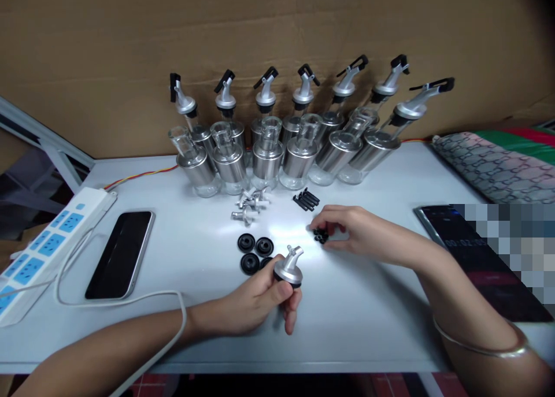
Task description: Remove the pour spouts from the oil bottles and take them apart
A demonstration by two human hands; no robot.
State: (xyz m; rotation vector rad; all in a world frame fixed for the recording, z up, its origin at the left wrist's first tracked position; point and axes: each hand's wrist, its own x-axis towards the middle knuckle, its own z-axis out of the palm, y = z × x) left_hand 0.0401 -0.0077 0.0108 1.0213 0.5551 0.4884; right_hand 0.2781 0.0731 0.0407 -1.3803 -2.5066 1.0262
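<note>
My left hand point(260, 299) is closed around a silver bottle pourer point(289, 270) with a black base, its spout pointing up. Over a small pile of black plastic parts point(321, 236), my right hand point(347, 226) reaches down with thumb and fingers around them; whether it grips one I cannot tell. Several black rubber stoppers point(250, 263) lie beside my left hand, one partly hidden by it. Behind them are loose silver spouts point(246, 214). Several thin black levers point(306, 200) lie side by side beyond my right hand.
Glass bottles with metal sleeves point(267, 160) stand in rows at the back, the rear ones topped with pourers point(266, 96). At left are a phone point(120, 255), a power strip point(47, 244) and a white cable point(173, 295). Another phone point(472, 258) lies at right, near a patterned cushion point(489, 166).
</note>
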